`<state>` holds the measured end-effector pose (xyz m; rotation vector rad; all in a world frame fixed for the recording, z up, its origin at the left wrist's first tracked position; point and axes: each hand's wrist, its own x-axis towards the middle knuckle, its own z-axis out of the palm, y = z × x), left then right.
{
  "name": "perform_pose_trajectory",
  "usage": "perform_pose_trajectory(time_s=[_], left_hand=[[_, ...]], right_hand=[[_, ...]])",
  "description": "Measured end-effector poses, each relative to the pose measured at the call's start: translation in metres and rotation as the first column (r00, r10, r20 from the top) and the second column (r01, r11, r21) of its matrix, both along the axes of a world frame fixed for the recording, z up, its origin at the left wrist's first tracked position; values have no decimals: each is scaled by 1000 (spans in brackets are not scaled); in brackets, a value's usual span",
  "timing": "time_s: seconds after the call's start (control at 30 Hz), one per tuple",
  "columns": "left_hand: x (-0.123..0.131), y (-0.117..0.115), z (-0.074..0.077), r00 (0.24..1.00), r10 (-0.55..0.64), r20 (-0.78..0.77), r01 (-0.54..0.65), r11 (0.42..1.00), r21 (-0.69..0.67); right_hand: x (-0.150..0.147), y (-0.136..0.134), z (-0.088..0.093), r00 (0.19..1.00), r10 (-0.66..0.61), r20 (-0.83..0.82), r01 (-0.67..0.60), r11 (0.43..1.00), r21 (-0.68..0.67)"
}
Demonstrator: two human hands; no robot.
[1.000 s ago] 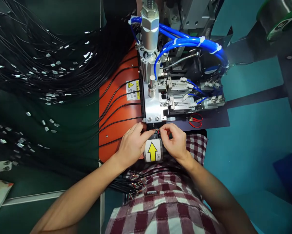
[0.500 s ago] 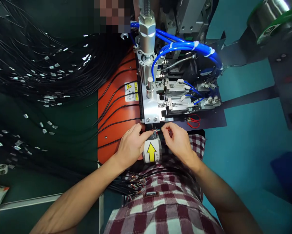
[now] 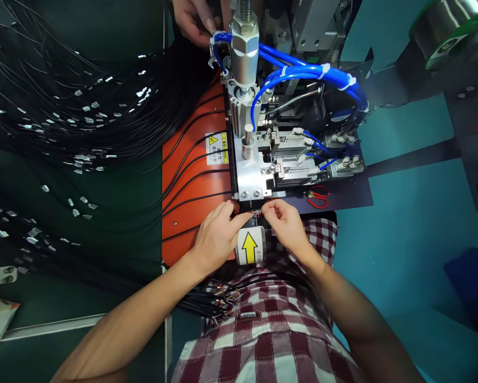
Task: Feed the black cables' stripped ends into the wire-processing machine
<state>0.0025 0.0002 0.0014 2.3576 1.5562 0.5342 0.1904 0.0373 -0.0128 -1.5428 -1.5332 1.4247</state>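
Note:
My left hand [image 3: 216,231] is closed at the front of the machine, its thumb pressing on the end of a black cable [image 3: 183,232] that runs in from the left under the palm. Small thin wire ends [image 3: 257,213], one bit of them red, show just past the thumb tip. From the other side, my right hand [image 3: 285,222] pinches at these wire ends with thumb and index finger; the fingertips hide most of them. Just below lies a metal part bearing a yellow arrow label [image 3: 250,246]. The machine's silver block [image 3: 250,178] stands directly above both hands.
Several black cables lie across the orange plate [image 3: 194,207] into the machine. A large cable bundle [image 3: 143,117] spreads at left. Red-handled cutters [image 3: 317,197] lie at right. Blue air tubes [image 3: 306,72] arch over the machine. Another person's hand [image 3: 194,21] is behind it. Stripped cables [image 3: 218,300] rest by my lap.
My right hand has moved slightly left, bringing its pinched fingertips onto the wire ends. My left hand stays in place. The view has shifted a little.

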Motion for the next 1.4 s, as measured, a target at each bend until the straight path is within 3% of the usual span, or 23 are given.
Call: perform_pose_trajectory(time_s=[0.1, 0.13, 0.23, 0.4, 0.53, 0.8, 0.9, 1.07, 1.3, 1.4], left_hand=[[0, 0, 0, 1000, 3, 17, -3, 1000, -2], [0, 0, 0, 1000, 2, 23, -2, 1000, -3], [0, 0, 1, 1000, -2, 28, 2, 1000, 4], [0, 0, 1, 1000, 9, 28, -9, 1000, -6], [0, 0, -1, 1000, 0, 28, 0, 1000, 0], [-1, 2, 0, 994, -22, 105, 20, 1000, 19], [0, 2, 1, 994, -19, 107, 16, 999, 32], [0, 1, 0, 994, -25, 103, 20, 998, 52], [0, 1, -2, 987, -30, 157, 22, 998, 52], [-1, 2, -4, 985, -45, 168, 36, 998, 54]], right_hand=[[3, -1, -4, 994, -14, -104, -3, 986, -168], [3, -3, -3, 995, -37, -94, 21, 987, -159], [3, -17, 3, 991, -136, 10, 135, 989, 57], [-5, -29, 9, 994, -50, 95, 39, 992, 119], [-4, -22, 8, 990, -36, 139, 14, 988, 155], [13, 0, -1, 977, 197, 85, -212, 948, 237], [14, 2, -11, 983, 182, -5, -179, 969, 172], [12, -2, -19, 971, 17, -238, -58, 984, -167], [-7, -8, -12, 913, -137, -384, 55, 975, -217], [-10, -8, -11, 881, -166, -442, 41, 960, -279]])
